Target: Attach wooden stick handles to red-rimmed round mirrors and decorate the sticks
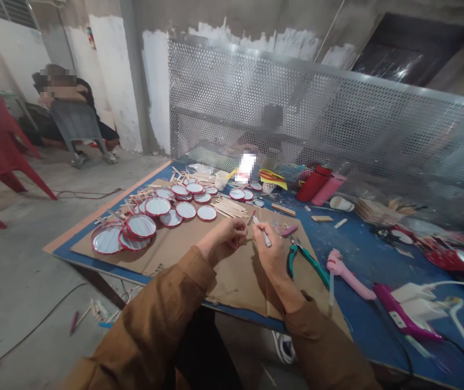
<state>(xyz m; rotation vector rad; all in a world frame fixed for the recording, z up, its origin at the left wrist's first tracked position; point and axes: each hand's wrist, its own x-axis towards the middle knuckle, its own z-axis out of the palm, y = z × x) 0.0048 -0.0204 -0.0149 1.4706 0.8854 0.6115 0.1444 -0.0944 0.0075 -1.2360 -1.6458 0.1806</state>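
Note:
Over the brown cardboard (183,252) on the blue table, my left hand (229,233) pinches a thin wooden stick (250,218) that slants up to the right and has a reddish tip. Close on its right, my right hand (269,244) is closed around a small white tool (262,232), its tip near the end of the stick. Behind my hands lies a pile of bare wooden sticks (230,208). Round red-rimmed discs (158,206) are heaped at the left. Teal-handled pliers (312,260) rest right of my right hand.
A pink glue gun (349,276) and a purple power strip (405,317) with white plugs lie at the right. Red (314,183) and pink (329,188) bottles stand by the perforated metal screen (232,92). A person (89,103) sits at the far left beyond a red chair (4,146).

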